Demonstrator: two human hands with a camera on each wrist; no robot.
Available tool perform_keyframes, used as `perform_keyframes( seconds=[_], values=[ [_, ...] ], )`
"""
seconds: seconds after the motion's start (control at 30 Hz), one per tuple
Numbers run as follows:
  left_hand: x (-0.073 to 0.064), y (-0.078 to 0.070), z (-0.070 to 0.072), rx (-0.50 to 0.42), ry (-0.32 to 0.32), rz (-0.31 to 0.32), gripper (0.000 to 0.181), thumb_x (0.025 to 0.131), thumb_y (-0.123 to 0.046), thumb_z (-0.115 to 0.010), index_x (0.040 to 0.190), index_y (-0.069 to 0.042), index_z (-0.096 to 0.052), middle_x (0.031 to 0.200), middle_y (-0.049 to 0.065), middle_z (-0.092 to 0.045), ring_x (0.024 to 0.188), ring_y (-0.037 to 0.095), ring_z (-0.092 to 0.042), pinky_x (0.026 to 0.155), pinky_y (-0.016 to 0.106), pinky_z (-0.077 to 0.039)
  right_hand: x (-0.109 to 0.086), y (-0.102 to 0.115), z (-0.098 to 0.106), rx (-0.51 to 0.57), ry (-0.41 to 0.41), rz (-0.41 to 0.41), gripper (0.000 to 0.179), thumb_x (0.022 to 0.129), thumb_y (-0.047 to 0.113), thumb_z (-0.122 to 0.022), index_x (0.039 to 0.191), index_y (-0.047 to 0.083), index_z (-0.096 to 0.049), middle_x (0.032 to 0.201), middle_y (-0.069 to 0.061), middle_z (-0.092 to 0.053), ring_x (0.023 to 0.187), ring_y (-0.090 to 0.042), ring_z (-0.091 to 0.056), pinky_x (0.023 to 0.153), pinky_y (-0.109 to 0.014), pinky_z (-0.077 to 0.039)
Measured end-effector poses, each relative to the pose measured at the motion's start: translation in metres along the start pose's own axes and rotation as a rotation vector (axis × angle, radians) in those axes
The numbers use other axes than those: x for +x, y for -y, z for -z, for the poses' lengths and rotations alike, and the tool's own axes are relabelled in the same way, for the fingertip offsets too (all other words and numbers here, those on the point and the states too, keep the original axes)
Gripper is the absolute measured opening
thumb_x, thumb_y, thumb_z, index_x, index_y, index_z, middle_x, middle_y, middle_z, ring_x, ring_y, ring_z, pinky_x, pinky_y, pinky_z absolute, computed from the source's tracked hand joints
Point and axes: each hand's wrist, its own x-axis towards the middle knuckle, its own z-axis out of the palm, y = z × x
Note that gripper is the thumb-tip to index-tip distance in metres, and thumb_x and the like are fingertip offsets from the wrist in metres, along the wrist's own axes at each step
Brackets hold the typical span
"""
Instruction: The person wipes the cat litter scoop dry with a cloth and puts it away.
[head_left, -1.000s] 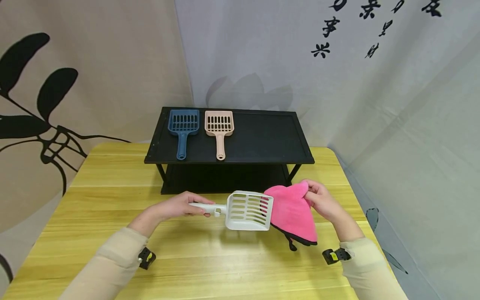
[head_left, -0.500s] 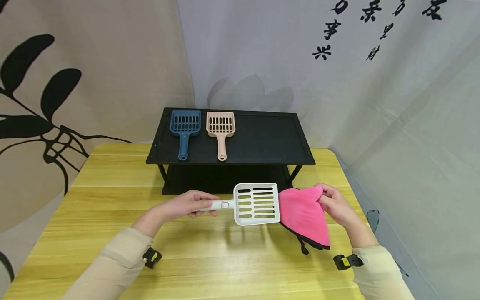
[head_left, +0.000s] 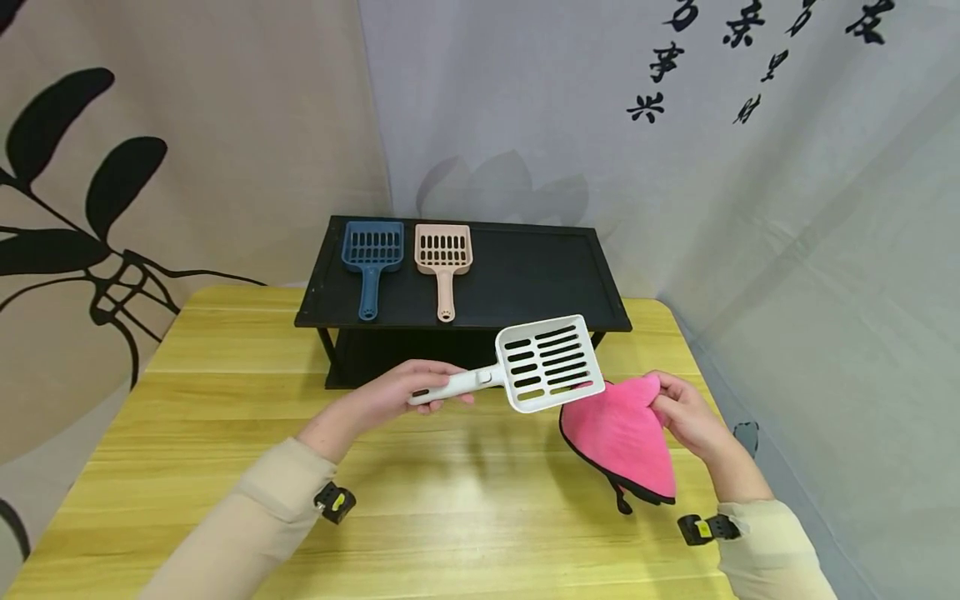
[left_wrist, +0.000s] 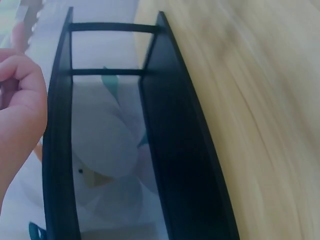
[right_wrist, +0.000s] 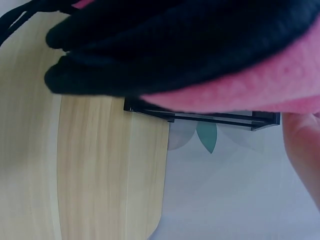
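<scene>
A white slotted litter scoop is held up by its handle in my left hand, its head tilted up to the right in front of the shelf's front edge. My right hand pinches the top corner of a pink fleece piece with black trim, shaped like a hat, a dark cord dangling below it. The scoop's lower right corner overlaps the pink piece in the head view. Close up in the right wrist view, its black edging hides most of my right hand. The left wrist view shows only part of my left hand.
A black two-tier shelf stands at the back of the wooden table. On its top lie a blue litter scoop and a pink-beige one, side by side, handles toward me. Fabric hangs behind and to the right.
The white scoop has risen and moved right in my left hand, its head now angled upward. My right hand has shifted right with the pink fleece piece, which the scoop now overlaps less.
</scene>
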Motion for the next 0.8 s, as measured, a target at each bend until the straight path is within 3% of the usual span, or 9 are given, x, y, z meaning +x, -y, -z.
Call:
perform_keyframes(
  seconds=[0.3, 0.8],
  values=[
    [0.019, -0.009, -0.011, -0.031, -0.050, -0.055, 0.043, 0.103, -0.023, -0.033, 0.138, 0.001, -0.039, 0.105, -0.009, -0.068, 0.072, 0.005, -0.045, 0.062, 0.017, -0.036, 0.000, -0.003, 0.002, 0.029, 0.013, 0.005, 0.040, 0.092, -0.011, -0.032, 0.092, 0.018, -0.060, 0.071, 0.013, -0.056, 0.057, -0.003, -0.045, 0.053, -0.016, -0.042],
    [0.048, -0.019, -0.024, -0.132, -0.226, 0.015, 0.042, 0.103, -0.022, -0.033, 0.141, -0.006, -0.039, 0.114, -0.002, -0.063, 0.076, 0.005, -0.044, 0.058, 0.014, -0.039, -0.002, -0.007, 0.002, 0.002, 0.005, -0.020, 0.037, 0.093, -0.009, -0.034, 0.089, 0.018, -0.058, 0.070, 0.013, -0.053, 0.055, -0.008, -0.040, 0.051, -0.021, -0.039]
  ],
)
